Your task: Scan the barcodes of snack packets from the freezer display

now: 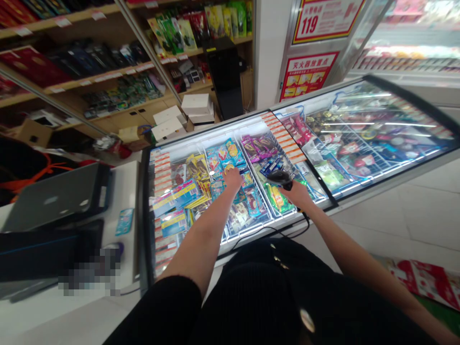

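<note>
My right hand (297, 195) grips a black handheld barcode scanner (280, 178), its head tilted over the freezer. A black cable (304, 230) hangs from it. My left hand (233, 179) reaches over the middle of the chest freezer (247, 123), its fingers bunched above blue ice cream packets (217, 158). A small dark strip shows beside these fingers; what they hold, if anything, I cannot make out. Green and yellow packets (276, 197) lie below the scanner, with purple packets (259, 146) farther back. Yellow packets (197, 166) are left of my left hand.
A closed laptop (61, 194) and a blue packet (124, 221) rest on the counter (127, 182) at the left. White boxes (197, 104) and a black computer tower (224, 76) stand behind the freezer. Stocked shelves (104, 72) line the back wall.
</note>
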`<state>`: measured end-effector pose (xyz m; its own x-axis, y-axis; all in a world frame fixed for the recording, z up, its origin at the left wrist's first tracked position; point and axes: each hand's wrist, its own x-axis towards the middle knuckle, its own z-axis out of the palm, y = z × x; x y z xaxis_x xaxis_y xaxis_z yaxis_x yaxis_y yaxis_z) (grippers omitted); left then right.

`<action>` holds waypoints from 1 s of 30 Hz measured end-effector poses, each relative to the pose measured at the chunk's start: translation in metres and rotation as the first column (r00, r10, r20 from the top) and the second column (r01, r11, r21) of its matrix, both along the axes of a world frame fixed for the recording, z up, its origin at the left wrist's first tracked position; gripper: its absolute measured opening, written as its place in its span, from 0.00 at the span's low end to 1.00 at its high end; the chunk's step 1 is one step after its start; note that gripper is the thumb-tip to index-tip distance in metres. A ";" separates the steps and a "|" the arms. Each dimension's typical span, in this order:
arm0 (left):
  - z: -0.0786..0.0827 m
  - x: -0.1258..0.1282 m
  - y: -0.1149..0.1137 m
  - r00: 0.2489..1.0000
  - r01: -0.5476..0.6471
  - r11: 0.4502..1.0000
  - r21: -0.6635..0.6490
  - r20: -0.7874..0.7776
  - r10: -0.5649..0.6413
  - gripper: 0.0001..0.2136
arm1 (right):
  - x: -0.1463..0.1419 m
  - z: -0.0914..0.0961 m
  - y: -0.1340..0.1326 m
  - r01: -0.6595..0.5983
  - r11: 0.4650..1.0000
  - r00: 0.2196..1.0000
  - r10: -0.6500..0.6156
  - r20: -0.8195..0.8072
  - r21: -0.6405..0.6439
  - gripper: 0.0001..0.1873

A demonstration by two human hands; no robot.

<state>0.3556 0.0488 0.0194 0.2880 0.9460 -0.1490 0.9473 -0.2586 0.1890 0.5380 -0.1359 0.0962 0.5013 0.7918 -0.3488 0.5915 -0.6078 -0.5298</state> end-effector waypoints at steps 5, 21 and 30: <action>0.000 0.025 0.002 0.996 0.024 0.999 -0.021 0.081 -0.022 0.13 | 0.012 0.002 -0.001 0.004 1.000 1.000 -0.004 -0.005 -0.018 0.18; -0.004 0.110 0.008 0.964 0.255 0.928 -0.273 0.152 -0.220 0.14 | 0.056 -0.009 0.002 0.066 0.998 0.993 -0.066 -0.093 -0.012 0.18; -0.004 0.110 0.015 0.969 0.241 0.931 -0.273 0.112 -0.218 0.16 | 0.065 -0.009 0.010 0.051 0.998 0.993 -0.054 -0.101 -0.031 0.17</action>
